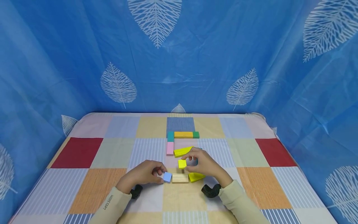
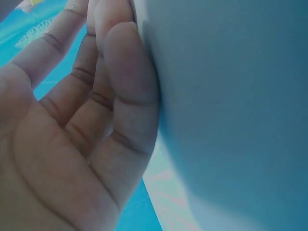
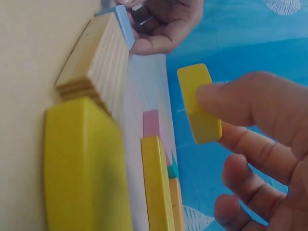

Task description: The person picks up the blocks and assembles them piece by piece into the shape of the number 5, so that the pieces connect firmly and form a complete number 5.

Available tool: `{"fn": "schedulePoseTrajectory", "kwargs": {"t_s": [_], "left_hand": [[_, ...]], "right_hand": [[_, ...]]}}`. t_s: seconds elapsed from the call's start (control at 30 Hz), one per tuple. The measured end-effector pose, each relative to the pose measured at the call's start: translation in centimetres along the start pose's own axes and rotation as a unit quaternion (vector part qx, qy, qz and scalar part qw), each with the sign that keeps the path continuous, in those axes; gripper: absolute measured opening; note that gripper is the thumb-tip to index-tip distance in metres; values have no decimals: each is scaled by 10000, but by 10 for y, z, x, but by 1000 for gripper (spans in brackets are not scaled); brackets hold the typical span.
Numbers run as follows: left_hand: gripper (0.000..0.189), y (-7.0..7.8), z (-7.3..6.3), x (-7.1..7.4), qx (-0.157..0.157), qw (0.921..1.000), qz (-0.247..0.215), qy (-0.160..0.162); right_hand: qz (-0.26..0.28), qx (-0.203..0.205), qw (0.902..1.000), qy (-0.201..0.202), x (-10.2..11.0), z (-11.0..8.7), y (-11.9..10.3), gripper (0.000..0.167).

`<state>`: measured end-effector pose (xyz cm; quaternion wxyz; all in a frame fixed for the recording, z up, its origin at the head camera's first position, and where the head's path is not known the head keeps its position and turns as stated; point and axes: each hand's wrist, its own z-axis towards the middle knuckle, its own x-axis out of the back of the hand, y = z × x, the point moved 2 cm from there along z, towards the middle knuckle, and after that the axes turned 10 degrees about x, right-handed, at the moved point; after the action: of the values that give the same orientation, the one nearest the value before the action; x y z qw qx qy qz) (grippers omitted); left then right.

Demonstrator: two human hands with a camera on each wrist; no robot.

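My right hand pinches a small yellow block between thumb and fingers, above the tabletop. The same yellow block shows clearly in the right wrist view. My left hand holds a light blue block at the left end of a row, thumb and finger at its sides. Beside the blue block lies a ribbed natural wood block, then a longer yellow block. In the left wrist view, the left hand's palm and bent fingers show, but no block.
Farther back, a pink block, a teal block, an orange block and a green block form a corner. Another yellow block lies below them. My right hand partly hides a teal piece. Patchwork cloth covers the table.
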<state>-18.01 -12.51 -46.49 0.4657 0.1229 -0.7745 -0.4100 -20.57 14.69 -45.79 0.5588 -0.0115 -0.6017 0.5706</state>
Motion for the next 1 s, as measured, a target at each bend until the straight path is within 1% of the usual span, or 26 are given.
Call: {"fn": "schedulePoseTrajectory", "kwargs": {"t_s": [0.23,0.43,0.63,0.83,1.0], "left_hand": [[23,-1,0,0,103,9999,-49,-22],[24,-2,0,1,163,9995,-231,-124],[25,-2,-1,1,142,9996,-208,-128],[24,-2,0,1,105,9998,-141,-79],[24,-2,0,1,99,9999,-70,-70]], "right_hand": [[-119,-79,9999,-49,-9,13,-1,28],[-240,-208,9995,-55,-16,20,-4,27],[-340,-552,9979,-92,-24,29,-8,27],[-478,-1014,9933,-271,-32,39,-10,28],[-543,-1187,9907,-377,-36,44,-11,26]]}}
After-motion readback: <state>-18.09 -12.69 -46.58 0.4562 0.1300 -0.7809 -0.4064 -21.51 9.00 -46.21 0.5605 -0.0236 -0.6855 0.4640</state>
